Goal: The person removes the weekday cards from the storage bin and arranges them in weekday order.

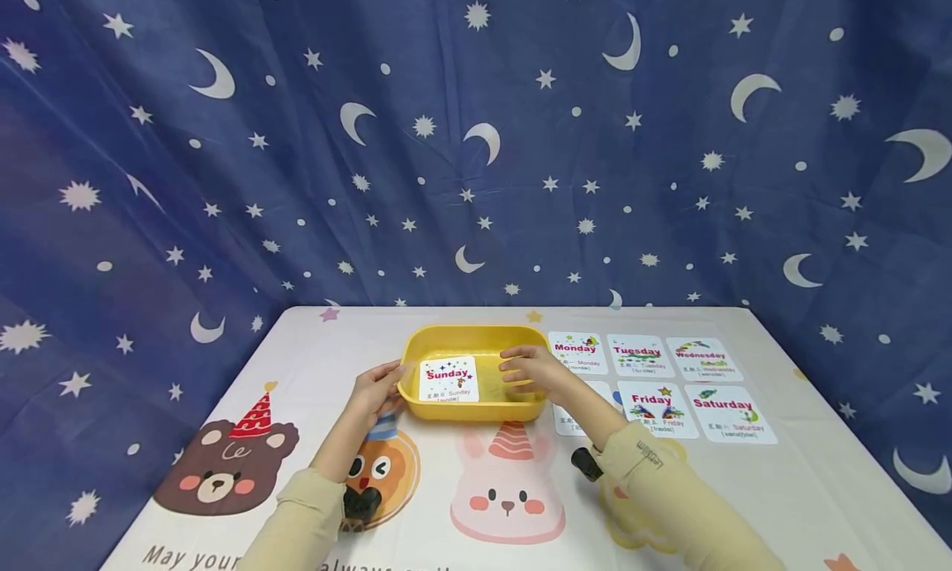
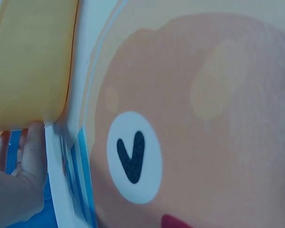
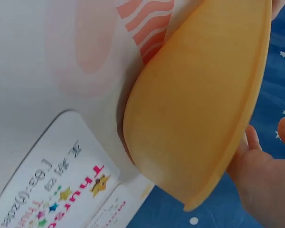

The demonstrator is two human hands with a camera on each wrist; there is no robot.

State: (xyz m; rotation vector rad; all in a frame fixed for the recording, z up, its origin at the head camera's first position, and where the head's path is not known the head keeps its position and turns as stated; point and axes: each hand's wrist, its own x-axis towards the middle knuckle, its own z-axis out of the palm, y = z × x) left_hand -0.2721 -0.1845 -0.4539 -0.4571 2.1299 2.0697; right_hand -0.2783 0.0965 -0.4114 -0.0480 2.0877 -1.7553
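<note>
A yellow plastic tray stands on the table, with a Sunday card lying in its left half. At the tray's left end, my left hand holds the rim, thumb against the outer wall; the left wrist view shows the thumb and fingers at that edge. My right hand reaches over the tray's right end, fingers loosely spread and holding nothing. Beneath the right forearm lies a Thursday card, partly covered in the head view.
Right of the tray lie the Monday, Tuesday, Wednesday, Friday and Saturday cards in two rows. A cartoon-printed cloth covers the table. Behind hangs a blue star-and-moon curtain.
</note>
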